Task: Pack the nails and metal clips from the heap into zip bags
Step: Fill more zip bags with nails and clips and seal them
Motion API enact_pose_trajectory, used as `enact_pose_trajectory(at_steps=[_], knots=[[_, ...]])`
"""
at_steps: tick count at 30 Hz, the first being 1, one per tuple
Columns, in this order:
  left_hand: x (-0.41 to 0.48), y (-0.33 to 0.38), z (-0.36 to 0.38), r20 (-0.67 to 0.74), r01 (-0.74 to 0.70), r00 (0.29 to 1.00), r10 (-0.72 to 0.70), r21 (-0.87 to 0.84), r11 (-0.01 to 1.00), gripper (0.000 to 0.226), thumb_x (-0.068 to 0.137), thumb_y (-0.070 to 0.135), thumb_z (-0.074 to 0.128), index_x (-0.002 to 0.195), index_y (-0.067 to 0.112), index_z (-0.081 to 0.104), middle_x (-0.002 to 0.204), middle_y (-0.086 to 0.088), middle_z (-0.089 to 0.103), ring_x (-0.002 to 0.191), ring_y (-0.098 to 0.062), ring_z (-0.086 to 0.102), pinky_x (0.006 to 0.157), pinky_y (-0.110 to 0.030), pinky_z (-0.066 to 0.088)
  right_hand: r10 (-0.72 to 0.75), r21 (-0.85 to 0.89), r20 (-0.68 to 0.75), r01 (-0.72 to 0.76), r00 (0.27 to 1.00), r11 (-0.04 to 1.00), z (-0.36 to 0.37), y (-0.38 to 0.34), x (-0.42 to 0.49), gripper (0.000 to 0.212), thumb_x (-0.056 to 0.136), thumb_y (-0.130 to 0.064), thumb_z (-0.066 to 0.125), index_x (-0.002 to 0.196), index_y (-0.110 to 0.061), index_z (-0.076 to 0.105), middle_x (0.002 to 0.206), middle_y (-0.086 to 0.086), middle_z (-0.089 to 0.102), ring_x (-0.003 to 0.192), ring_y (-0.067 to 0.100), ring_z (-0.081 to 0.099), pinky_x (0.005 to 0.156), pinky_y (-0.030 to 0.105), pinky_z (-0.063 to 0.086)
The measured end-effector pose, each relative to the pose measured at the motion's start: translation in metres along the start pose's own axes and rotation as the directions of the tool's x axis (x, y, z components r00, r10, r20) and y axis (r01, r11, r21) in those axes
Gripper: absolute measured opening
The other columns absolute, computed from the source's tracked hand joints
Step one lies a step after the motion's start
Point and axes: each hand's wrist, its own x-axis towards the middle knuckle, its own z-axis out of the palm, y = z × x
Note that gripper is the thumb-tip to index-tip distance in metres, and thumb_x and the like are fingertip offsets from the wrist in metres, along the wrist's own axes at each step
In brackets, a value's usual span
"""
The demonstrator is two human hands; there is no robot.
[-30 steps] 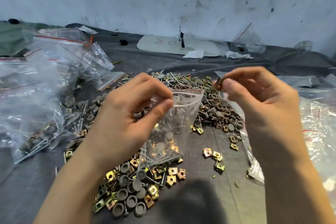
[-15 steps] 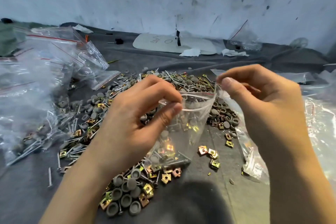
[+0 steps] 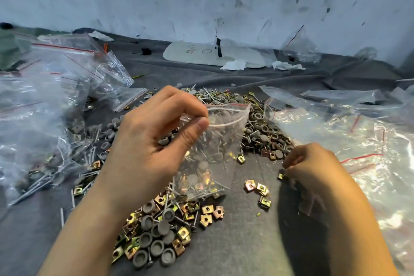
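While the zip bag (image 3: pixel 215 152) is pinched open by the left hand (image 3: pixel 154 141), a metal clip (image 3: pixel 282 176) on the grey cloth (image 3: pixel 246 244) is pinched by the right hand (image 3: pixel 313 168); it should be dropped squarely through the mouth.

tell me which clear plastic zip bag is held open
The small clear zip bag pinched at its rim by the left hand; the others lie on the grey cloth.

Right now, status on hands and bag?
Left hand pinches zip bag rim, mouth open. Right hand at loose metal clip, grip unclear. Mouth unobstructed.
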Motion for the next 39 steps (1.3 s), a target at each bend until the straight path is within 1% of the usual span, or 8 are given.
enact_pose_trajectory(at_steps=[13,16,18,21,26,30,34,39], knots=[[0.0,0.0,0.002,0.008,0.004,1.0,-0.004,0.015,1.0,0.008,0.089,0.035,0.055,0.09,0.029,0.061,0.096,0.006,0.062,0.091,-0.024,0.062,0.077,-0.055,0.053,-0.004,0.0,0.119,0.004,0.993,1.0,-0.004,0.002,-0.002,0.017,0.073,-0.001,0.074,0.068,-0.016,0.068,0.072,0.003,0.062,0.065,0.015,0.056,0.048,0.022,0.035],[0.0,0.0,0.003,0.015,0.003,1.0,-0.003,0.01,1.0,0.008,0.089,0.035,0.055,0.09,0.029,0.061,0.097,0.007,0.062,0.093,-0.023,0.062,0.079,-0.055,0.053,-0.092,0.13,0.055,0.084,0.994,0.988,-0.007,0.001,-0.004,0.017,0.078,-0.001,0.072,0.069,-0.014,0.067,0.069,0.004,0.064,0.063,0.015,0.057,0.055,0.022,0.042],[0.0,0.0,0.004,0.02,0.0,1.0,0.0,0.004,1.0,0.009,0.089,0.034,0.055,0.09,0.027,0.061,0.097,0.006,0.062,0.096,-0.023,0.062,0.08,-0.054,0.053,-0.169,0.395,-0.041,0.172,0.985,0.902,-0.013,-0.002,-0.009,0.017,0.081,0.002,0.07,0.071,-0.012,0.066,0.065,0.005,0.065,0.062,0.019,0.06,0.064,0.027,0.051],[0.001,0.001,0.007,0.026,-0.017,1.0,0.017,0.003,1.0,0.011,0.09,0.033,0.055,0.09,0.024,0.061,0.097,0.006,0.062,0.097,-0.023,0.062,0.081,-0.051,0.053,-0.308,0.696,-0.13,0.308,0.942,0.649,-0.026,-0.013,-0.022,0.017,0.078,0.008,0.068,0.076,-0.009,0.069,0.067,0.007,0.069,0.062,0.015,0.065,0.063,0.02,0.054],[0.001,0.003,0.012,0.07,-0.055,0.996,0.054,0.017,0.998,0.008,0.09,0.03,0.055,0.089,0.026,0.062,0.097,0.01,0.061,0.095,-0.021,0.063,0.078,-0.041,0.055,-0.514,0.779,-0.235,0.476,0.825,0.409,-0.037,-0.031,-0.042,0.021,0.065,0.002,0.073,0.067,-0.018,0.072,0.07,0.003,0.069,0.071,0.014,0.065,0.074,0.021,0.052],[0.001,0.003,0.012,0.096,-0.065,0.993,0.064,0.014,0.998,0.012,0.089,0.027,0.057,0.086,0.019,0.065,0.096,0.007,0.062,0.094,-0.021,0.064,0.078,-0.039,0.055,-0.614,0.775,-0.31,0.567,0.726,0.279,-0.038,-0.039,-0.049,0.028,0.067,0.006,0.067,0.064,-0.021,0.07,0.071,-0.001,0.065,0.071,0.013,0.059,0.071,0.02,0.049],[0.001,0.004,0.012,0.107,-0.083,0.991,0.081,0.021,0.996,0.015,0.09,0.026,0.057,0.087,0.015,0.066,0.097,0.005,0.062,0.096,-0.021,0.064,0.079,-0.039,0.055,-0.657,0.763,-0.35,0.611,0.667,0.213,-0.039,-0.043,-0.054,0.029,0.068,0.005,0.066,0.065,-0.024,0.067,0.073,-0.004,0.065,0.073,0.01,0.059,0.069,0.018,0.048],[0.001,0.003,0.013,0.113,-0.084,0.99,0.083,-0.003,0.996,0.015,0.09,0.025,0.057,0.088,0.014,0.066,0.098,0.002,0.062,0.097,-0.023,0.064,0.08,-0.037,0.054,-0.669,0.68,-0.354,0.671,0.653,0.295,-0.032,-0.054,-0.058,0.026,0.071,0.002,0.066,0.067,-0.023,0.064,0.079,-0.003,0.069,0.079,0.01,0.063,0.07,0.02,0.049]])
